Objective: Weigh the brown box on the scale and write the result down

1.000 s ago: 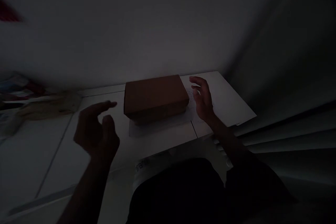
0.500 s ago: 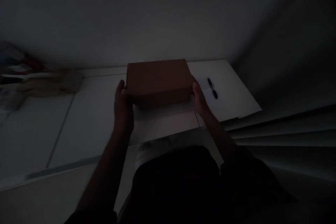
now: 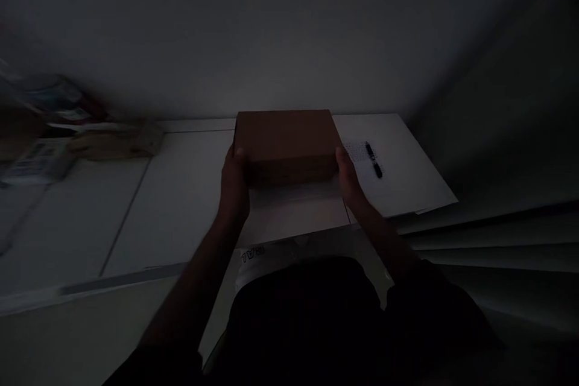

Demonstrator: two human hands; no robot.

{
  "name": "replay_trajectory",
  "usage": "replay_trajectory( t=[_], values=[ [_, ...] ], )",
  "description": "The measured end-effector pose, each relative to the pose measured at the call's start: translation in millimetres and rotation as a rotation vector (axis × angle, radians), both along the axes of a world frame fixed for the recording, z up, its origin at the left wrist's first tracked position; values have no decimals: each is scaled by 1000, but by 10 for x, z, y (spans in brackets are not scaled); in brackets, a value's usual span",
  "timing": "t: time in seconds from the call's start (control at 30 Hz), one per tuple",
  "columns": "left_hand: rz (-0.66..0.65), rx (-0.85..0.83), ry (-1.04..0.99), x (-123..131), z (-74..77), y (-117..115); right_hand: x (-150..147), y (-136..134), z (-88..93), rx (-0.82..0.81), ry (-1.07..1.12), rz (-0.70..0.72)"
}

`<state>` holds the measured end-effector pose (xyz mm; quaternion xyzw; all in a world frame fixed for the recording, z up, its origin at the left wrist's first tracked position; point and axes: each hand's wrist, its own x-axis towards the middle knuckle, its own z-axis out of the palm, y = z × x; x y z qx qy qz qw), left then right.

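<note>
The room is very dim. A plain pale wall (image 3: 289, 42) rises behind the white worktop (image 3: 181, 205). Blurred clutter (image 3: 81, 139) lies far left.

Pretty dim shot, but the left hand (image 3: 234, 184) and right hand (image 3: 350, 181) are both bare, and so are the forearms (image 3: 199, 283) running back from them. Down near the bottom edge the arms meet a dark left sleeve (image 3: 154, 368) and a dark right sleeve (image 3: 434, 301). The clothing (image 3: 307, 319) in the middle looks plain black or close to it, too murky for detail.
</note>
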<state>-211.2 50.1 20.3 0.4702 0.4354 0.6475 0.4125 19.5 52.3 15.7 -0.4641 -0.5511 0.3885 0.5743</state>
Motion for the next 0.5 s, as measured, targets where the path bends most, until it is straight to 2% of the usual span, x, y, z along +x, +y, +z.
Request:
replay_trajectory(
  t=[0.1, 0.37, 0.5],
  values=[
    [22, -7, -33, -50, 65, -17, -59, 34, 10, -11, -3, -19],
    [99, 0, -126, -352, 134, -66, -426, 183, 76, 14, 15, 109],
    [238, 34, -134, -563, 176, -118, -690, 253, 133, 68, -20, 200]
  ],
)
